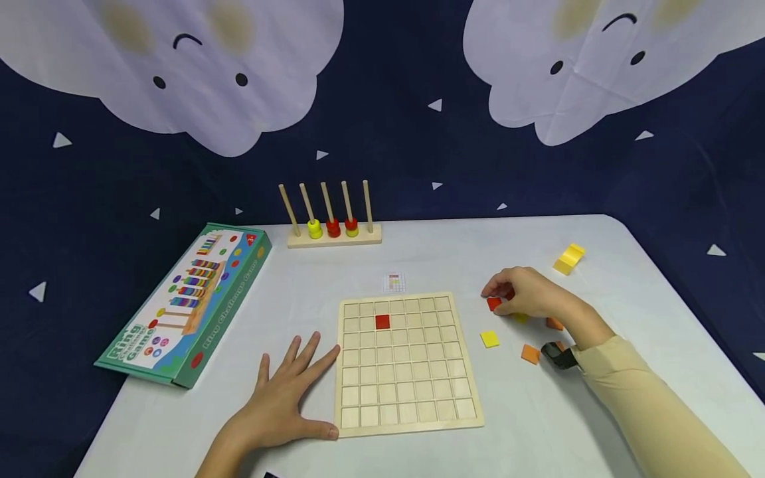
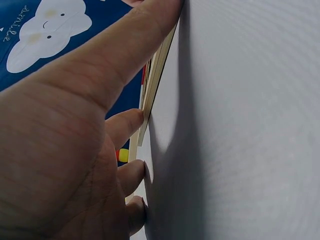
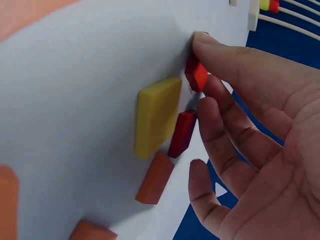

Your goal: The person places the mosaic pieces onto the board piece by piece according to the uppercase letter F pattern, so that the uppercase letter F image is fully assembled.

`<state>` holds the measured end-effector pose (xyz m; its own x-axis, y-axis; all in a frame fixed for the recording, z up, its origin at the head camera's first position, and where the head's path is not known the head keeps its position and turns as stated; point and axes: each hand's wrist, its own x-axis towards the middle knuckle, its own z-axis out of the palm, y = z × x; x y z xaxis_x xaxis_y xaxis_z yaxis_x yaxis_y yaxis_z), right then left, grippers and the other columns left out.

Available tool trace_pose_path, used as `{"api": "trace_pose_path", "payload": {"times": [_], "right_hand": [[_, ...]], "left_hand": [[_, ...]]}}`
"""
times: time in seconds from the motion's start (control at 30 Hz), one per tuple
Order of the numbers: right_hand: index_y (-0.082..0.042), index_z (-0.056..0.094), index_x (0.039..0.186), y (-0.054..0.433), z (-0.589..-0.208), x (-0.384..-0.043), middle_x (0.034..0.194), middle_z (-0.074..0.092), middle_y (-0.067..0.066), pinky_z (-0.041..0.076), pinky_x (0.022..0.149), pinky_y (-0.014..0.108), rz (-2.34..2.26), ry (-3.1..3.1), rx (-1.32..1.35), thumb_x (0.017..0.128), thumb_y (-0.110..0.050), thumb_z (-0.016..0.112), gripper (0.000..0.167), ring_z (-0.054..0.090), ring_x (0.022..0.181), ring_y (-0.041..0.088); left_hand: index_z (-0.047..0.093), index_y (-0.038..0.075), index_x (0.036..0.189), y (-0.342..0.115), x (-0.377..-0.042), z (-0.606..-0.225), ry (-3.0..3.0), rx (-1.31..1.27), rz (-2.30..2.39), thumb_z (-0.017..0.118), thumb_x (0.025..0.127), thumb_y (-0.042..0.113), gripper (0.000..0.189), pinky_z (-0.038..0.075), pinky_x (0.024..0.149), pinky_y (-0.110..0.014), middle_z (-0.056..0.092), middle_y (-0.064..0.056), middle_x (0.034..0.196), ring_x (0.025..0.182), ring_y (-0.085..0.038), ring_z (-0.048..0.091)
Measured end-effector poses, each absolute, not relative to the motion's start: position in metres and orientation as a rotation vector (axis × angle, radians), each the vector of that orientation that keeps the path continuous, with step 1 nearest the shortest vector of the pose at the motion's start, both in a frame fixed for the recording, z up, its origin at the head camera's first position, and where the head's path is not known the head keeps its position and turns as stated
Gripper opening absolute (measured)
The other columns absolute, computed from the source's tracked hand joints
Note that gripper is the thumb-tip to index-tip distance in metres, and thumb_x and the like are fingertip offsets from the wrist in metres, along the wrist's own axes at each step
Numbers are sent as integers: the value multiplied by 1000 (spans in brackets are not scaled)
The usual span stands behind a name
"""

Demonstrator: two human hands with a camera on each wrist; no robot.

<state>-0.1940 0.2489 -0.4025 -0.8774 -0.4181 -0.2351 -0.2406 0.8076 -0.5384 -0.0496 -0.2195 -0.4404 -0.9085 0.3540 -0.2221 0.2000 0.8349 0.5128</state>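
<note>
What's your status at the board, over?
Left hand spread, touching board. Right hand pinching red tile. One red square in grid. Yellow tile right of board, seemingly not blocking.

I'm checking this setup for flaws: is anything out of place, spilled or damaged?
Nothing looks spilled or damaged. The backdrop is odd: its cloud faces appear upside down in the head view, mouths above eyes. Loose tiles lie scattered beside the board, but that seems ordinary for this activity.

the grid board is showing smooth pale wood, the peg rack is appearing wooden, the yellow tile is looking smooth and matt, the printed box is resembling cardboard, the dark backdrop is showing creased cloth
</note>
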Motion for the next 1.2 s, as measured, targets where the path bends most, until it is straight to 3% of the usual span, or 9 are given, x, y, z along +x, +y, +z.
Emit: {"api": "trace_pose_path", "payload": {"times": [0.47, 0.83, 1.2], "right_hand": [[-13, 81, 110, 243, -410, -200, 100, 72, 1, 48, 80, 30, -746, 2678, -514, 92, -15, 85, 19, 56, 90, 17], [-13, 81, 112, 232, -415, -208, 109, 76, 3, 53, 93, 40, -776, 2678, -533, 90, -15, 87, 22, 63, 99, 19], [-9, 79, 113, 244, -412, -209, 104, 74, 3, 54, 87, 33, -753, 2673, -496, 89, -14, 87, 25, 62, 95, 19]], "left_hand": [[35, 42, 168, -220, -49, -437, 2702, 423, 693, 89, 62, 79, 124, -8, 116, -90, 15, -5, 182, 168, -49, 4], [35, 43, 167, -220, -49, -440, 2710, 405, 677, 89, 60, 79, 125, -8, 118, -89, 15, -3, 182, 168, -47, 4], [35, 43, 168, -220, -49, -439, 2707, 415, 680, 88, 61, 80, 125, -8, 117, -89, 15, -4, 182, 168, -47, 4]]}}
